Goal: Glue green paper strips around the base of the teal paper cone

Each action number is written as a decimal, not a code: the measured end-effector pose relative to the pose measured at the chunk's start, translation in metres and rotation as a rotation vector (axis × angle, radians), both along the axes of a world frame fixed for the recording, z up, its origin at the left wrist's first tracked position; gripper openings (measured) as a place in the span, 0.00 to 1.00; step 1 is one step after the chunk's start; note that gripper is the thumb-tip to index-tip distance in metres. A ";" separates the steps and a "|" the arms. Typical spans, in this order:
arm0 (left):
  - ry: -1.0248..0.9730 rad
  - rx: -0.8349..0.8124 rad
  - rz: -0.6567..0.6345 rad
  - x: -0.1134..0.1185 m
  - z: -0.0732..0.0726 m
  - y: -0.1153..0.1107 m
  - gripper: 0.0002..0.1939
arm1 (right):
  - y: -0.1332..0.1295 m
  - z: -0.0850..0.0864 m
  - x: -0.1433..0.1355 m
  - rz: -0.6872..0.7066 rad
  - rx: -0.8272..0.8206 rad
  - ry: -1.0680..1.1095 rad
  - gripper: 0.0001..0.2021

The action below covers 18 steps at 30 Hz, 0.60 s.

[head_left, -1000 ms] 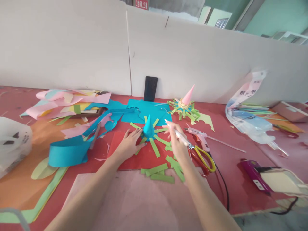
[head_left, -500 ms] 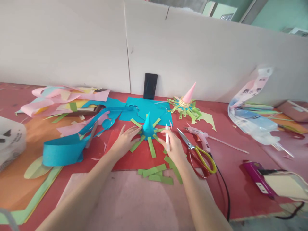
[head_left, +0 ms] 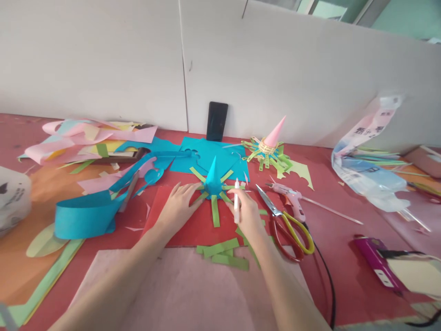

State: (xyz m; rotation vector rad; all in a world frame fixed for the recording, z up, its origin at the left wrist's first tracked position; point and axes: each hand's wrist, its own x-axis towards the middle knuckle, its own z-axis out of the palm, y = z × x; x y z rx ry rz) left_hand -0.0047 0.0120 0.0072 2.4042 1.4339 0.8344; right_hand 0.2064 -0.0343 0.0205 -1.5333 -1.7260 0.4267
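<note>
A blue paper cone (head_left: 213,179) stands point up on a red board (head_left: 165,234), with several green paper strips (head_left: 215,214) fanning out from its base. My left hand (head_left: 179,204) is at the cone's left side, fingers stretched and apart, fingertips touching the strips there. On the other side, my right hand (head_left: 248,211) grips a slim white pen (head_left: 236,202), held nearly upright with its narrow end up. That hand's fingertips are close to the right-hand strips. Loose green strips (head_left: 225,253) lie in front of the cone, partly beside my right forearm.
Scissors (head_left: 285,223) and a pink glue gun (head_left: 291,200) lie to the right, near a purple power strip (head_left: 375,262). Behind are a pink cone piece (head_left: 274,133), blue sheets (head_left: 220,158) and a leaning phone (head_left: 217,121). A blue paper band (head_left: 84,216) stands left.
The view has shifted slightly. Both hands stay beside the blue cone, and the white pen is still in my right hand, a little lower.
</note>
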 end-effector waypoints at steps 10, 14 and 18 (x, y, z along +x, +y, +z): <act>0.059 -0.060 -0.080 0.001 0.001 -0.001 0.19 | 0.001 0.001 -0.003 0.007 0.017 0.112 0.09; 0.071 -0.071 -0.094 0.001 -0.001 -0.001 0.18 | 0.001 -0.003 -0.001 0.031 -0.009 0.102 0.10; 0.056 -0.055 -0.131 0.000 -0.003 0.000 0.17 | 0.003 -0.009 0.002 0.024 -0.018 0.092 0.11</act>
